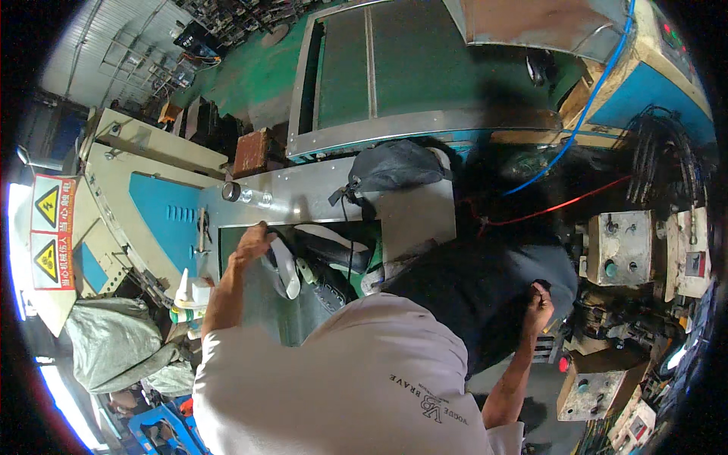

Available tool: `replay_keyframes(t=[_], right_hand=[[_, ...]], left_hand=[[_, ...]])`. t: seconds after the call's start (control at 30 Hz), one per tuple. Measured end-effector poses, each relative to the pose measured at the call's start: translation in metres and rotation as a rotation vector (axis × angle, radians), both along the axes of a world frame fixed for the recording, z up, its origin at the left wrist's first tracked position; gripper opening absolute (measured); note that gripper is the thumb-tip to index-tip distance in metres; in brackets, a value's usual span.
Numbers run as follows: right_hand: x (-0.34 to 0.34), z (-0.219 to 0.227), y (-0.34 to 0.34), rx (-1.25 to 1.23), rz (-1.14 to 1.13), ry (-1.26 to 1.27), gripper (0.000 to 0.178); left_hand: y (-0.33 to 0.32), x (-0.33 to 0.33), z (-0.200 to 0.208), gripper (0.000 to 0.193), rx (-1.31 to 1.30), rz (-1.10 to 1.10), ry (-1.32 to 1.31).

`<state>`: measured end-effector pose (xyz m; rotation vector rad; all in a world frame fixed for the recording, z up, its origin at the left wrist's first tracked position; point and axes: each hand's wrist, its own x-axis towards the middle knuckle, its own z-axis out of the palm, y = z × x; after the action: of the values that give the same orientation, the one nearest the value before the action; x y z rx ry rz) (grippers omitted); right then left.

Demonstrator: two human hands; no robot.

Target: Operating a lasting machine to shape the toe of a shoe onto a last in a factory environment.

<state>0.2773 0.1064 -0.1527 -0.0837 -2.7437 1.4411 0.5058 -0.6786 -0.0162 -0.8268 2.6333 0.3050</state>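
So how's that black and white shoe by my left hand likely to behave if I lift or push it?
The shoe should mostly hold its shape, given its continuous, thick-looking white sole. With that sole turned into view rather than flat underneath, it might rock or tip if pushed.

Beyond the left grip (255,243), a clear bottle (258,198) is placed on a metal ledge (315,188); farther right, a black bag (396,167) is rested. A blue hose (604,80) and red cable (557,205) are strung right of these. Well left of the grip, warning signs (53,205) are mounted; nearer the body, a grey cover (114,341) is draped.
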Motion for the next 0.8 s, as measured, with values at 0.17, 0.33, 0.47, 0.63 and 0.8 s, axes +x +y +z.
replay_keyframes(t=[0.17,0.33,0.47,0.63,0.8], right_hand=[[-0.014,-0.018,0.009,-0.214,-0.06,-0.052,0.024],[-0.025,0.0,-0.026,-0.457,-0.067,-0.041,0.022],[-0.021,0.065,-0.101,-0.712,0.007,-0.021,0.027],[-0.031,0.174,-0.212,-1.075,0.373,-0.254,0.074],[-0.083,0.225,-0.219,-1.57,-0.149,-0.104,0.098]], left_hand=[[0.016,-0.023,0.092,0.036,-0.099,0.122,0.114],[0.08,-0.106,0.201,0.041,-0.336,-0.116,0.693],[0.135,-0.18,0.246,0.043,0.109,0.025,1.113],[0.238,-0.274,0.216,0.042,0.628,-0.059,1.461],[0.394,-0.288,0.116,0.05,1.42,0.19,0.991]])
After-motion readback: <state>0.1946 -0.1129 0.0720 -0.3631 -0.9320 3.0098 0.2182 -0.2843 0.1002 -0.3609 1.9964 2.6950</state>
